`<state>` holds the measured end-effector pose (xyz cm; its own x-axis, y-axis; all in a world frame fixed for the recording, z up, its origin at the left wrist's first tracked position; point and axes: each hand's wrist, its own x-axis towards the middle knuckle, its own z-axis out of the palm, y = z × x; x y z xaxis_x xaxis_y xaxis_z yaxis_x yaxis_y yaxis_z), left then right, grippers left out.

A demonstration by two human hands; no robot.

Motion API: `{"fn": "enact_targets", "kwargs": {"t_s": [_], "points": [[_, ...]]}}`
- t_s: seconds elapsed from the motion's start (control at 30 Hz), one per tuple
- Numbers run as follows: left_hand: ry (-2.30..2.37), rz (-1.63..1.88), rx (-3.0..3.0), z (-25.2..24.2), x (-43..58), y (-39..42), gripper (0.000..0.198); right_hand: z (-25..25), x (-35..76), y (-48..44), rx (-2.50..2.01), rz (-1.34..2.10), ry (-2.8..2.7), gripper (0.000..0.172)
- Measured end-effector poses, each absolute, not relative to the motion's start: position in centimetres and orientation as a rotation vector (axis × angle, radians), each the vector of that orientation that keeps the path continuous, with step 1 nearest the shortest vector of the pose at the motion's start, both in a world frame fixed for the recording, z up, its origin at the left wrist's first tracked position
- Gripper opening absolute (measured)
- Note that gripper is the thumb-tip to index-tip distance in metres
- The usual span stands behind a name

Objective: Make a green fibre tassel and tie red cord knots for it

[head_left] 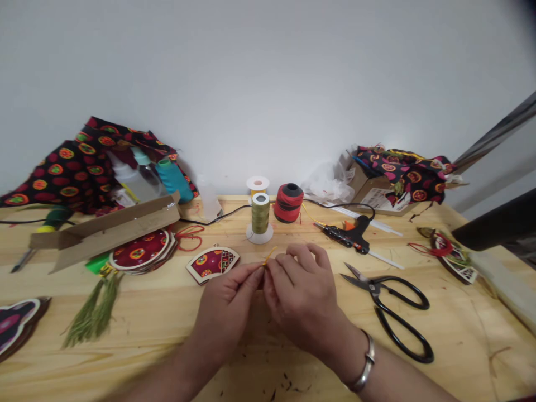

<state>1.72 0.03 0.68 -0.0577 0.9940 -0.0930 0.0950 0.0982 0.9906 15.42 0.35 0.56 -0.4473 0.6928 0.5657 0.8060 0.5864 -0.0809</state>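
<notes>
Bracelet of silvery metal circles the wrist of the right hand, which meets the left hand over the near middle of the wooden table. The left thumb and forefinger pinch a thin yellow cord, its loose end rising from between the two hands; the right fingers curl in against the same spot, but their thumb is hidden, so I cannot tell how firmly they grip. To the right lie black-handled scissors, blades slightly parted; to the left, green tassels. Just beyond the left hand rests a fan-shaped ornament, with a stack of round ornaments farther left. Beyond the scissors lies a black glue gun. Farther off, an olive spool stands upright near a red spool, and patterned fabric is heaped at the far left.
</notes>
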Motion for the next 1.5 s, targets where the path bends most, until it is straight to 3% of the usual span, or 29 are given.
{"fn": "enact_targets", "kwargs": {"t_s": [0.27, 0.43, 0.83, 1.1, 1.27, 1.33, 1.43, 1.5], "points": [[1.404, 1.101, 1.367, 0.8, 1.7, -0.2, 0.019, 0.5, 15.4, 0.2, -1.185, -0.361, -2.332, 0.013], [1.416, 1.136, 1.242, 0.7, 1.5, 0.2, 0.015, 0.3, 15.6, 0.7, -1.214, -0.217, -2.25, 0.013], [1.128, 1.23, 0.683, 0.6, 0.6, 1.5, 0.017, 0.7, 16.2, 2.2, -1.117, 1.051, -1.5, 0.014], [1.036, 1.315, 0.54, 0.9, 0.1, 2.2, 0.011, 1.4, 17.0, 2.7, -0.887, 1.61, -1.005, 0.013], [1.028, 1.333, 0.518, 0.9, -0.1, 2.4, 0.01, 2.0, 17.8, 3.1, -0.906, 1.535, -0.932, 0.011], [1.038, 1.348, 0.524, 0.8, -0.2, 2.5, 0.011, 2.1, 18.2, 3.3, -1.023, 1.374, -1.022, 0.02], [1.041, 1.35, 0.542, 0.8, -0.1, 2.5, 0.011, 1.9, 18.4, 3.4, -1.344, 0.81, -1.405, 0.033], [1.039, 1.319, 0.559, 0.7, 0.0, 2.3, 0.01, 1.5, 18.2, 3.5, -1.429, 0.368, -1.641, 0.027]]}}
